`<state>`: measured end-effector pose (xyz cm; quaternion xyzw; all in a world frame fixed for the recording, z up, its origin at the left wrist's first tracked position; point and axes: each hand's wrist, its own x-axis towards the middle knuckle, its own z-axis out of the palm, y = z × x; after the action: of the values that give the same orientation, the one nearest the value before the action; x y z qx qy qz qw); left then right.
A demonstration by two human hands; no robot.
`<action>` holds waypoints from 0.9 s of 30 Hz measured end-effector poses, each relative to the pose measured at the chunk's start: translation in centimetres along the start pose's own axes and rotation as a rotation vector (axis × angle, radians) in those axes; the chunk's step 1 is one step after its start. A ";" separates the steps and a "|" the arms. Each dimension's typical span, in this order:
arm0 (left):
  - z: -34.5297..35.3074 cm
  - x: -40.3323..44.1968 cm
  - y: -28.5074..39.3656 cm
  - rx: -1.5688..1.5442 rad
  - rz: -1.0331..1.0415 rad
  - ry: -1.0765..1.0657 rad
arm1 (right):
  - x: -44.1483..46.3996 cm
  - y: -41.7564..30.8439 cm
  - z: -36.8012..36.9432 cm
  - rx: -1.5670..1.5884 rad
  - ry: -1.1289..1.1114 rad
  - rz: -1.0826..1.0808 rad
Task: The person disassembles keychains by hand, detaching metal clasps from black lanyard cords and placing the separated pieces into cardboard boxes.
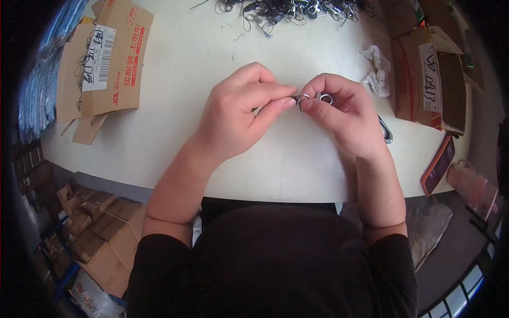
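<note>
My left hand (236,108) is closed, thumb and forefinger pinching a small dark piece (295,99) that looks like the end of a black strap. Right beside its fingertips, my right hand (344,111) is closed on a small silver metal clasp (303,102). A round silver key ring (326,98) stands out between the right thumb and fingers. Both hands meet above the white table (265,164); the fingers partly cover how the pieces join. Past my right wrist lies a dark object with a silver edge (387,131), partly hidden by the arm.
A heap of black straps with metal clasps (297,11) lies at the far edge. Cardboard boxes stand left (119,58) and right (424,79), with crumpled tissue (377,71) near the right one. An orange-edged phone (439,165) is at right. Plastic-wrapped stacks (47,79) rise far left.
</note>
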<state>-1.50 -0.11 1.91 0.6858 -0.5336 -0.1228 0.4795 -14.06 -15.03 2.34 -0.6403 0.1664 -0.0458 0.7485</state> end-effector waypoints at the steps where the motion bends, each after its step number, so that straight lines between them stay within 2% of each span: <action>1: 0.0 0.0 0.0 -0.011 0.003 -0.004 | 0.0 0.0 0.0 0.004 0.003 0.000; 23: 0.4 0.1 0.0 0.045 0.081 -0.037 | 0.1 0.2 0.0 -0.039 0.031 -0.009; 27: 0.8 0.0 -0.1 0.080 0.034 0.006 | 0.1 0.4 0.1 -0.033 0.037 -0.009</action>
<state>-2.00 -0.55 1.46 0.6957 -0.5482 -0.0915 0.4552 -13.98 -14.87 2.00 -0.6523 0.1782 -0.0583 0.7344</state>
